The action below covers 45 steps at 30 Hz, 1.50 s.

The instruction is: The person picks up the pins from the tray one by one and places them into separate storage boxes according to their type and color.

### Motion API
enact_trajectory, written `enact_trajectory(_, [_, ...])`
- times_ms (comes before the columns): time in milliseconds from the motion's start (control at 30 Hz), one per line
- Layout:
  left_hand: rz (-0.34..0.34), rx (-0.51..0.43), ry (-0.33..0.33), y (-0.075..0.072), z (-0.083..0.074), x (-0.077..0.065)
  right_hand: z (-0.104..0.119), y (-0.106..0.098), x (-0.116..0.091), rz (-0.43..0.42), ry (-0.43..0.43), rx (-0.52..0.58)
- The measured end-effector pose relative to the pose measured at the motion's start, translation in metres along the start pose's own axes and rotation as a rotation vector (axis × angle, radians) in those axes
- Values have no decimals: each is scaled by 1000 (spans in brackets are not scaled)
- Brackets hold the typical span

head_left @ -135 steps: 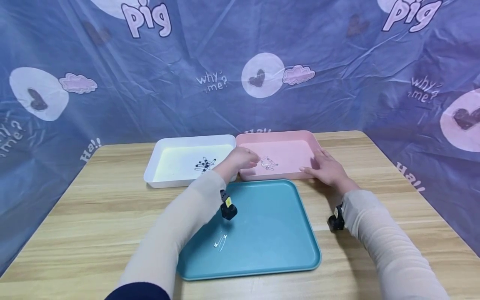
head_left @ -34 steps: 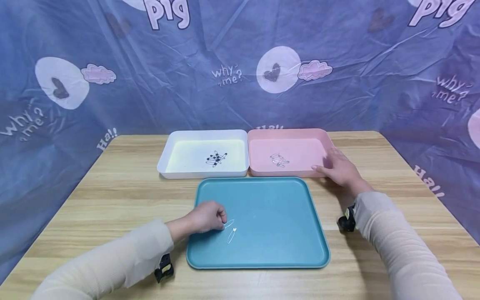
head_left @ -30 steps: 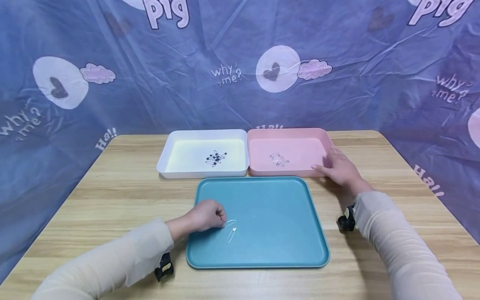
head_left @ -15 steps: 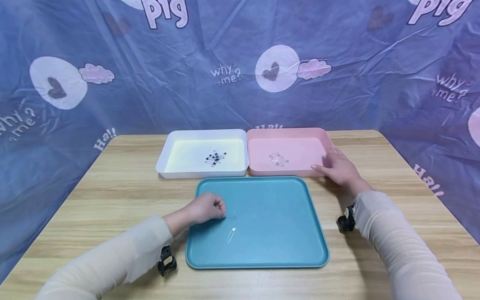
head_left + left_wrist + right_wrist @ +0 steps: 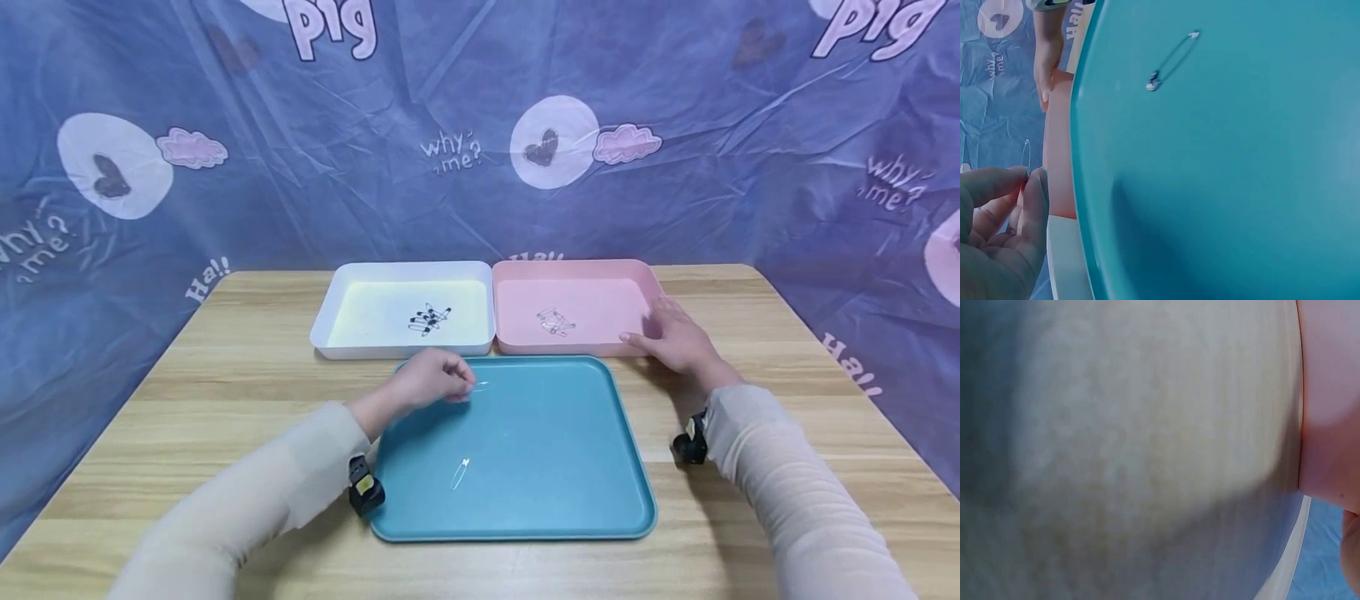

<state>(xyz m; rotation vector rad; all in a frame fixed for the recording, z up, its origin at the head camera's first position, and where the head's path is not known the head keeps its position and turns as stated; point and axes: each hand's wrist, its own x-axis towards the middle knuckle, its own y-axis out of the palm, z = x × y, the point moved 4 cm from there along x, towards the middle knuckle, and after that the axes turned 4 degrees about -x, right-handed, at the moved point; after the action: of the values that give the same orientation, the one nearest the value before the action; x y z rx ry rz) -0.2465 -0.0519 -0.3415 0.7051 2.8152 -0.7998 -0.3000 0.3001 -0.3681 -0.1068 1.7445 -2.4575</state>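
Observation:
Between thumb and fingertips, my left hand pinches a silver safety pin, which sticks out past the fingers over the far left part of the teal tray. Another silver safety pin lies on that tray, nearer its front left. My right hand rests at the front right corner of the pink tray, thumb at the front wall and fingers extended along the right side. Several silver safety pins lie in a small heap inside the pink tray.
Left of the pink tray, side by side with it, stands a white tray holding several black-headed safety pins. Both stand behind the teal tray on a wooden table. A blue printed cloth hangs behind and at the sides.
My left hand went from the pink tray to the teal tray, picked up one of its two safety pins, and now moves it away toward the far edge. The right hand stays put.

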Motion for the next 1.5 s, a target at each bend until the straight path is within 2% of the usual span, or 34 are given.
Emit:
enact_trajectory(100, [-1,-43,-27,0,-4,10,-1,2,0,-3,4,7])
enact_trajectory(467, [-47,-204,-32,3,-22,53,-2,3,0,3,2,-16])
enact_trajectory(900, [-128,-183,-80,11,-35,101,-3,2,-1,-17,9,-21])
enact_trajectory(1100, [-116,-124,-74,19,-35,118,-4,2,-2,-7,1,-26])
enact_trajectory(1333, [-117,8,-68,26,-38,137,-3,1,-1,-2,5,-25])
enact_trajectory(1467, [-117,102,-53,31,-42,141,-2,0,0,-1,5,-32])
enact_trajectory(1500, [-117,136,-43,32,-49,135,-2,0,0,-2,4,-33])
